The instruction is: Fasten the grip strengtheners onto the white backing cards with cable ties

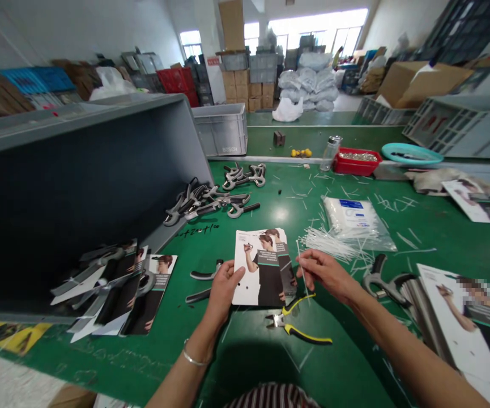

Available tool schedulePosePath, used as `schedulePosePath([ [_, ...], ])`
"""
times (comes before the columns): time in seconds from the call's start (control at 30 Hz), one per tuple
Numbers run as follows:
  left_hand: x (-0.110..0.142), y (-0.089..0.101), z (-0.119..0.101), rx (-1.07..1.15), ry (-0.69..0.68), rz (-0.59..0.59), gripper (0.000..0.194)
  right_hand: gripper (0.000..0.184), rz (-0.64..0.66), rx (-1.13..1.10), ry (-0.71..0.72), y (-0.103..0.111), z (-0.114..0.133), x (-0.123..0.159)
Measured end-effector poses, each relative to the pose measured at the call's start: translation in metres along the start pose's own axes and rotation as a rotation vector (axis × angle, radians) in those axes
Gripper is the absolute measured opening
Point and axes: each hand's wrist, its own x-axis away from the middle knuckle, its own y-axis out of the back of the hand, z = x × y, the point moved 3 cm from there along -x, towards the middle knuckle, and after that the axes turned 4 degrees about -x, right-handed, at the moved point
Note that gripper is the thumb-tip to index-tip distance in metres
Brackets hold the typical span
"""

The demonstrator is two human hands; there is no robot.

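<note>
My left hand [223,286] grips the left edge of a printed card [257,272], with another card showing behind its right side. Beside that hand, grey-and-black handles [202,276] stick out, partly hidden by it. My right hand [323,272] pinches a thin white cable tie [302,263], held upright just right of the cards. Below the cards lie diagonal cutters [295,326] with yellow-and-black handles, jaws pointing left. Loose white cable ties [329,242] are piled beyond my right hand, next to a clear bag [357,221] of them.
Grey-black hand tools [211,198] lie heaped at the back left. A large grey bin [79,170] on its side holds tools with cards [130,294]. A card stack [461,317] and another tool [384,280] sit at right. A red tray [357,164] stands behind.
</note>
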Motion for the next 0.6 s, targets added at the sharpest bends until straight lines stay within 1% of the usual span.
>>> schedulePosePath([
  [0.07,0.001,0.003,-0.004,0.010,-0.002,0.008,0.045,0.034,0.048,0.019,0.013,-0.006,0.000,0.000],
  [0.13,0.000,0.006,-0.009,0.009,-0.006,0.024,0.044,0.031,0.053,0.024,0.066,-0.012,0.004,-0.001],
  [0.27,-0.007,0.012,-0.018,-0.055,-0.023,0.068,0.044,0.026,-0.090,-0.001,0.297,-0.028,0.019,-0.008],
  [0.33,-0.011,0.015,-0.018,-0.082,-0.023,0.087,0.045,0.024,-0.175,0.049,0.415,-0.040,0.023,-0.012],
  [0.4,-0.013,0.017,-0.017,-0.097,-0.022,0.096,0.044,0.021,-0.258,0.155,0.500,-0.053,0.022,-0.016],
  [0.5,-0.014,0.019,-0.015,-0.111,-0.023,0.102,0.044,0.017,-0.320,0.322,0.539,-0.068,0.014,-0.022],
  [0.6,-0.014,0.021,-0.016,-0.117,-0.016,0.109,0.044,0.014,-0.329,0.389,0.542,-0.074,0.006,-0.027],
])
